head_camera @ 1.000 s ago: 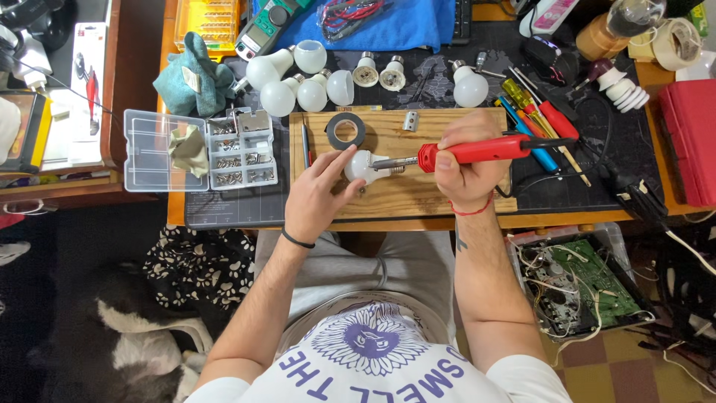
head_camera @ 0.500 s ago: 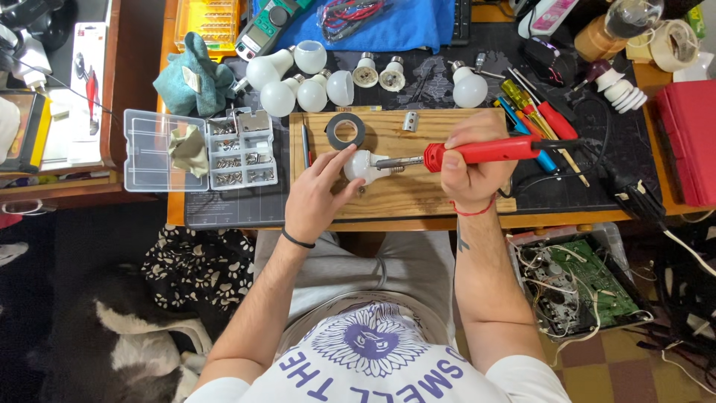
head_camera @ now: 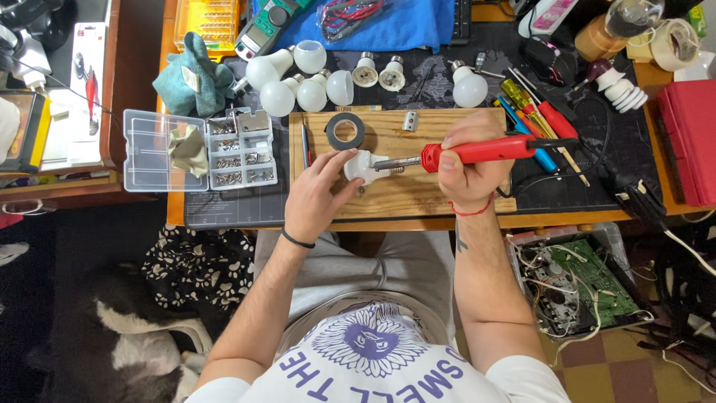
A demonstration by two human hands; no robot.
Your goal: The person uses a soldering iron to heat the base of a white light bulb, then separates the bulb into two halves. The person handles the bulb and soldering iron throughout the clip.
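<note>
Red-handled soldering iron is lying left-right in the right hand, fist wrapped around it, tip touching the white bulb base that the left hand is pinching on the wooden board, just left.

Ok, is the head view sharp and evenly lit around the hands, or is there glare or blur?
Head view: sharp at the left hand, right hand and red soldering iron; even light and soft shadows on the wooden board; no glare there; the floor at the left edge is dark.
</note>
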